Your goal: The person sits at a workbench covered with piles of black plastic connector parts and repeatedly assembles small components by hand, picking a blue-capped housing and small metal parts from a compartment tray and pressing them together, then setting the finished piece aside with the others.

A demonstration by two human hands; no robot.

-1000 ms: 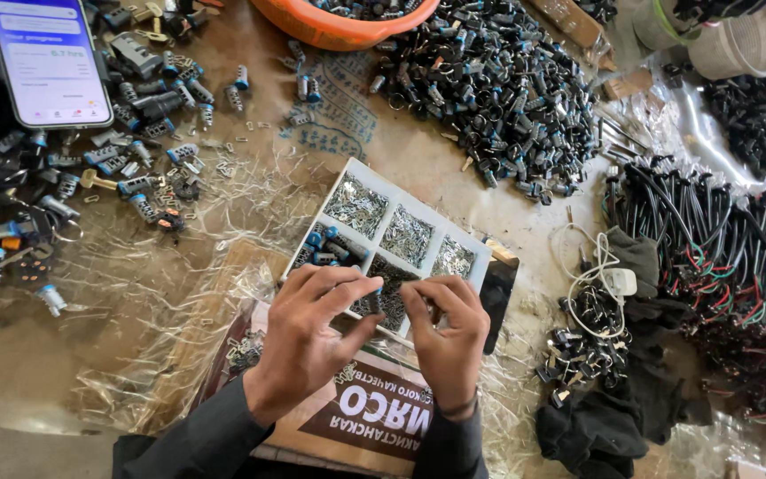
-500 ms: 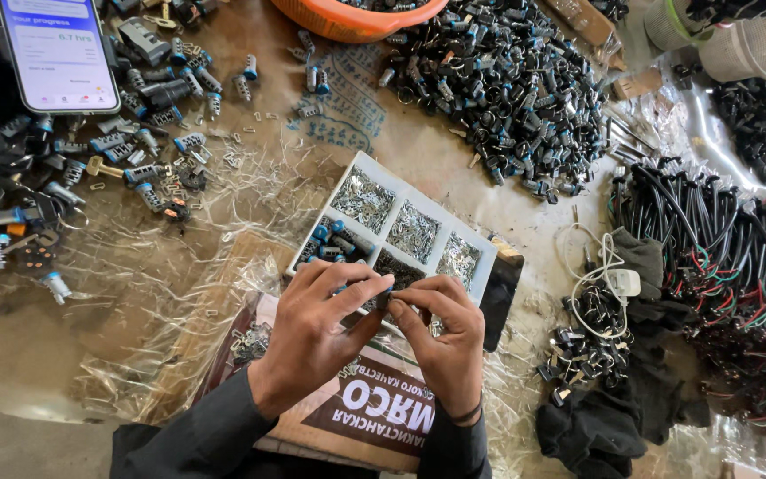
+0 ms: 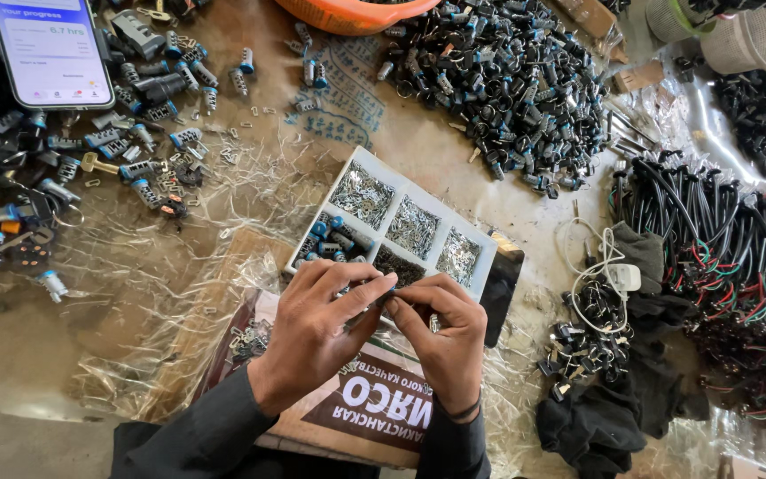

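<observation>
My left hand [image 3: 316, 328] and my right hand [image 3: 441, 341] meet fingertip to fingertip over the near edge of a white compartment tray [image 3: 361, 164]. Together they pinch a small part between thumbs and forefingers; the part itself is hidden by the fingers. The tray holds several compartments of tiny metal pieces and one with blue-and-black cylinders [image 3: 330, 241]. Both wrists rest above a flat cardboard sheet [image 3: 374, 412] with printed lettering.
A large heap of black-and-blue cylinders [image 3: 498, 84] lies behind the tray. More cylinders and keys [image 3: 108, 155] are scattered at left beside a phone [image 3: 50, 49]. Bundled black wire harnesses [image 3: 720, 239] lie at right, an orange bowl [image 3: 352, 13] at the back, a dark cloth [image 3: 613, 408] near right.
Both hands have stayed over the tray's near edge, with the fingers shifting slightly as they work the small part. The camera view has drifted a little.
</observation>
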